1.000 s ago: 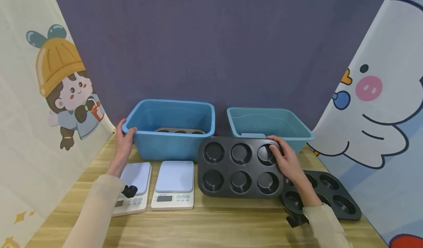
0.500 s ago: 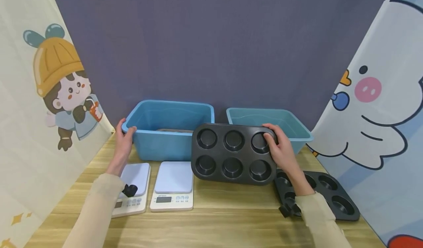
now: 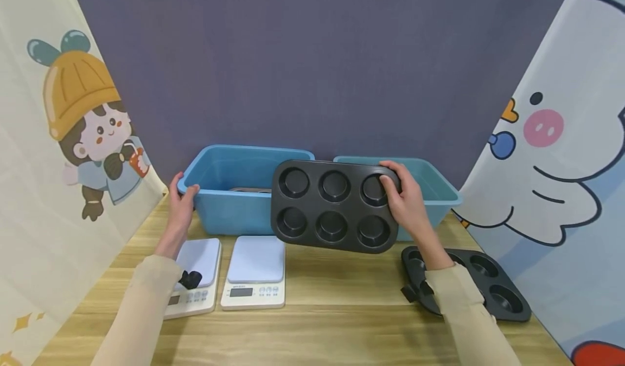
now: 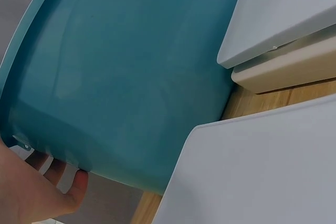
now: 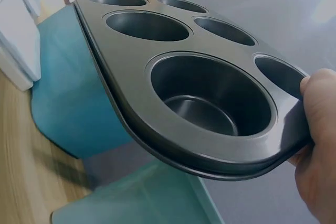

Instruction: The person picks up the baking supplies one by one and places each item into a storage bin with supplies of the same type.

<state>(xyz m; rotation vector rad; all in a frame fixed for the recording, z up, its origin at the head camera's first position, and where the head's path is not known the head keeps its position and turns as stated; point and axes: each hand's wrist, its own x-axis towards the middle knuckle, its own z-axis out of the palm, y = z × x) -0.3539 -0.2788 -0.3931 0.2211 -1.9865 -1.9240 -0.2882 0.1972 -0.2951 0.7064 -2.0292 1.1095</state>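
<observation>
My left hand (image 3: 180,206) grips the front left corner of a blue plastic bin (image 3: 234,214) by its rim. In the left wrist view the fingers (image 4: 77,190) curl against the bin's edge. My right hand (image 3: 407,200) pinches the right end of a dark muffin pan (image 3: 350,203), thumb on its face. The pan hangs in the air, cups facing me, in front of the gap between the two bins. It covers the blue bin's right part. Inside that bin, the edge of another muffin pan (image 3: 250,189) shows.
A teal bin (image 3: 437,209) stands at the back right. Two white kitchen scales (image 3: 253,271) (image 3: 197,268) lie before the blue bin, the left one partly behind my sleeve. Another dark muffin pan (image 3: 505,298) lies on the wooden table (image 3: 342,328), under my right forearm.
My right hand has raised the muffin pan and moved it left, to the blue bin's front right side. My left hand keeps its hold on the bin's rim.
</observation>
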